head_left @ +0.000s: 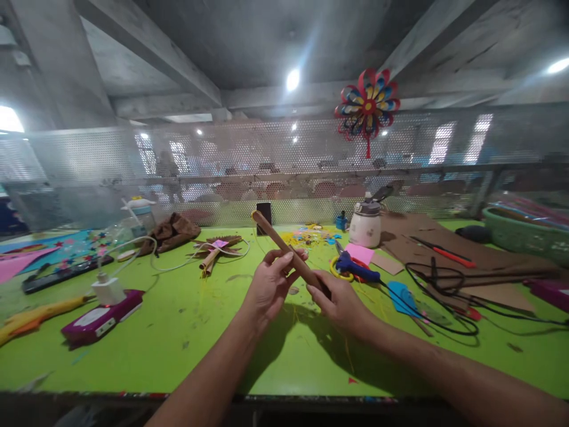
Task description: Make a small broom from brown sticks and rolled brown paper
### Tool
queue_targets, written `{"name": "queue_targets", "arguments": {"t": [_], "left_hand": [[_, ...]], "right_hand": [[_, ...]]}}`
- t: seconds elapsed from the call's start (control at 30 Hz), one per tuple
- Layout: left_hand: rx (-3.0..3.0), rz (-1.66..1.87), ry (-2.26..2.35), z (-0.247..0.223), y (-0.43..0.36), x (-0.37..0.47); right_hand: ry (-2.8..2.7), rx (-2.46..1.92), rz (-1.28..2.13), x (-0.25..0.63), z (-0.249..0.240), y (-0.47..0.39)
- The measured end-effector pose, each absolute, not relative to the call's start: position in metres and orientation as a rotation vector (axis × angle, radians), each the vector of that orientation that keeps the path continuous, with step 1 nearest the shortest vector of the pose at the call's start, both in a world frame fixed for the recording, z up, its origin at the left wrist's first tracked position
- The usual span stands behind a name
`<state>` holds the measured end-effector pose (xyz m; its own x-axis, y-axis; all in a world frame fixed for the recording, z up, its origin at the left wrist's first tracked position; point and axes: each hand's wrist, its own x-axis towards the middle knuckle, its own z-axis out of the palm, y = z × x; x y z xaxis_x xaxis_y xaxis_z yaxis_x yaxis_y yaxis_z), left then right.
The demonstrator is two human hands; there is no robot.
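A brown rolled paper tube slants above the green table between my two hands, its far end up and to the left. My left hand pinches the tube near its middle with thumb and fingers. Around its lower right end my right hand is closed, the thumb lying along it. Just right of the tube rest a blue glue gun and yellow-and-red handled scissors. To the left lies a brown paper piece with a rolled stem and pointed leaves.
Purple power strips lie at left and far right. A black cable loops at right near brown paper and a green basket. A white bottle and a phone stand behind. A yellow glue gun lies left.
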<state>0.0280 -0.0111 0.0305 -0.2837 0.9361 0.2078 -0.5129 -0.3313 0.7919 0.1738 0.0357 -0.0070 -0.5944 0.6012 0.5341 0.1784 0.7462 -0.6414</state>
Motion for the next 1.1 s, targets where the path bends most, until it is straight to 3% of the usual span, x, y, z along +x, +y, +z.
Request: {"name": "queue_targets", "arguments": {"t": [0.77, 1.1], "left_hand": [[0.779, 1.740, 0.773, 0.0321, -0.0123, 0.0251], [0.690, 1.761, 0.758, 0.0308, -0.0108, 0.0238]], "right_hand": [[-2.184, -0.581, 0.724, 0.1748, -0.0083, 0.0343], [-2.139, -0.546, 0.955, 0.1734, -0.0086, 0.0362]]}}
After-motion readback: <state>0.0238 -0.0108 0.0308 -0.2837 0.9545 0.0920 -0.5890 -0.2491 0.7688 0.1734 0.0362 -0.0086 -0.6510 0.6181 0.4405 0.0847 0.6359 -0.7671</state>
